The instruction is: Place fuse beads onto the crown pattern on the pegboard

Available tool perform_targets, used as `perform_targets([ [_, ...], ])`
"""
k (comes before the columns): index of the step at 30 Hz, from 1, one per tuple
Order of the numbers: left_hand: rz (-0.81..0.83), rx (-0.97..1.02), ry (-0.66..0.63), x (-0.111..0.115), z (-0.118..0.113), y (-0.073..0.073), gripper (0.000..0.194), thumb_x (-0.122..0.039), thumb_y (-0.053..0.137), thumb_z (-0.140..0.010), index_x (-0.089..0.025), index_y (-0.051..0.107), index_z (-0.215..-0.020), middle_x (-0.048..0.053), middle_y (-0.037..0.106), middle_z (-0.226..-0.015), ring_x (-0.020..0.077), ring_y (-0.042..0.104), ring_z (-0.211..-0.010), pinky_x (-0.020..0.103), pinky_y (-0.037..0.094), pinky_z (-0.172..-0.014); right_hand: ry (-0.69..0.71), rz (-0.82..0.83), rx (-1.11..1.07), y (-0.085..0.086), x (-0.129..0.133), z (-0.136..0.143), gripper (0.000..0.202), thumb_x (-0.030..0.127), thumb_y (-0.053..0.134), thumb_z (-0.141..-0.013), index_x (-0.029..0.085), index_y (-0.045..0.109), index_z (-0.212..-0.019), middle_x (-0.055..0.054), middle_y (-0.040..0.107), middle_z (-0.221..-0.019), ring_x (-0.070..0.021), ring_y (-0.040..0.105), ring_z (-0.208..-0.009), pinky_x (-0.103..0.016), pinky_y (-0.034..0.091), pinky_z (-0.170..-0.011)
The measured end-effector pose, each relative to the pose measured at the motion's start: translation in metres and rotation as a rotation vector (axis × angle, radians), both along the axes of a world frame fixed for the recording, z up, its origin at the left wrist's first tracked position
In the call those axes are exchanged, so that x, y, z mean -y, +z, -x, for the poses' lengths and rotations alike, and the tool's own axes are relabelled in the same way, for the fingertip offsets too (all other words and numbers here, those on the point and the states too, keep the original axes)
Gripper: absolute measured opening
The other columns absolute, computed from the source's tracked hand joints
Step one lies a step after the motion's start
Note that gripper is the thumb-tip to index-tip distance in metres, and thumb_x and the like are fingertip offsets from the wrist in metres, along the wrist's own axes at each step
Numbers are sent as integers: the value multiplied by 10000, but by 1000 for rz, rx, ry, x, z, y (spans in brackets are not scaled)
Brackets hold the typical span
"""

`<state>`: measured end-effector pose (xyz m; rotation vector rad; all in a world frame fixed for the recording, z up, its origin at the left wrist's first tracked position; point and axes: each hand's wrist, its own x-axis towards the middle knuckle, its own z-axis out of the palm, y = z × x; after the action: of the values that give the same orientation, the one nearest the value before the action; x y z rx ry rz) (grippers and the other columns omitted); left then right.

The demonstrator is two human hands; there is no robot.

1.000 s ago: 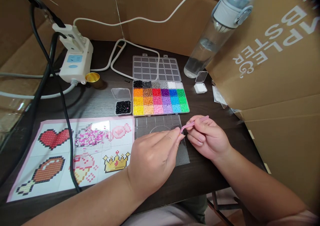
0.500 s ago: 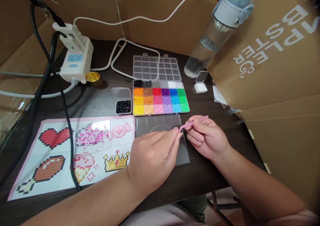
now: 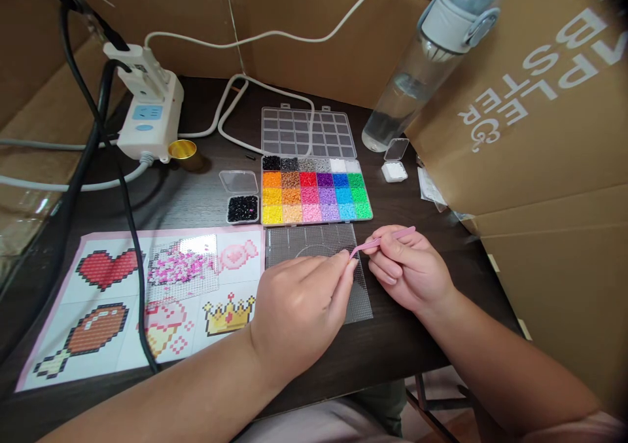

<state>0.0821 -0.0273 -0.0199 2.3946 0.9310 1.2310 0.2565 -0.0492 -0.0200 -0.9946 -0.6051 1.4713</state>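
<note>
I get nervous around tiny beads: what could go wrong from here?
The bead case lies open; a knock might spill and mix its colours. The black cable crosses the pattern sheet near piled pink-and-white beads; a tug could scatter them. Should the right hand slip, the pink tweezers could jab the left hand at their tip.

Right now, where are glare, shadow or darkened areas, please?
In the head view, glare whitens the upper right of the bead-strewn pegboard, a soft shadow falls right of the gold cup, blackness cuts the picture's upper right corner, and the pink tool looks fairly sharp.
</note>
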Motion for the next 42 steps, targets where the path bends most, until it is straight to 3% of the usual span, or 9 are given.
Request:
perform_targets([
  [7,36,-4,12,1,1,4,94,-168,645,-811,-137,673,-895,-5,679,-696,109,611,-583,256,469,-560,-37,-2,10,3,-2,-6,92,264,785,-702,196,730,-731,-28,733,-689,-5,324,-343,-152,252,-337],
  [9,29,-27,-36,3,2,6,45,-173,632,-814,-149,667,-830,-19,640,-642,111,579,-560,275,455,-558,-81,-25,31,4,-3,-11,92,254,793,-691,208,731,-742,-17,734,-697,1,324,-342,-143,248,-334],
  [11,6,-66,-169,6,2,9,112,-191,599,-828,-165,638,-726,-26,579,-585,115,530,-524,293,425,-527,-127,-75,98,3,-2,-14,75,250,781,-710,220,739,-764,-13,735,-705,-1,340,-343,-146,258,-332],
  [14,-49,-154,-470,15,2,11,223,-250,572,-838,-191,556,-623,-28,525,-548,132,481,-483,319,352,-450,-148,-207,360,-1,4,-13,51,227,715,-788,224,757,-818,-36,741,-741,-33,424,-370,-187,339,-353],
  [17,-78,-358,-733,24,0,8,208,-285,610,-805,-203,544,-626,-26,571,-567,156,498,-460,332,304,-408,-77,-359,730,-5,10,-6,130,135,663,-820,212,763,-848,-48,741,-772,-70,519,-423,-231,433,-404],
  [19,-57,-513,-821,27,-2,5,187,-291,617,-800,-206,574,-639,-16,603,-581,174,526,-457,337,291,-392,-6,-438,883,-6,12,-1,167,81,653,-808,202,760,-852,-50,742,-789,-74,540,-430,-236,459,-415],
  [22,-14,-633,-860,27,-4,3,177,-292,599,-821,-204,611,-669,0,634,-611,192,568,-488,341,288,-388,51,-489,937,-7,12,3,190,48,644,-799,190,754,-860,-51,744,-803,-66,542,-418,-223,471,-403],
  [27,4,-672,-869,24,-3,3,173,-290,578,-840,-206,626,-697,0,640,-627,200,591,-519,343,273,-377,96,-508,956,-9,12,3,192,33,648,-785,177,754,-856,-54,744,-804,-64,557,-422,-204,484,-392],
  [42,5,-662,-875,24,-3,0,164,-293,598,-827,-199,623,-695,2,630,-607,192,580,-500,339,255,-389,150,-463,951,-7,10,6,132,98,664,-790,177,764,-827,-76,746,-800,-88,567,-408,-226,493,-369],
])
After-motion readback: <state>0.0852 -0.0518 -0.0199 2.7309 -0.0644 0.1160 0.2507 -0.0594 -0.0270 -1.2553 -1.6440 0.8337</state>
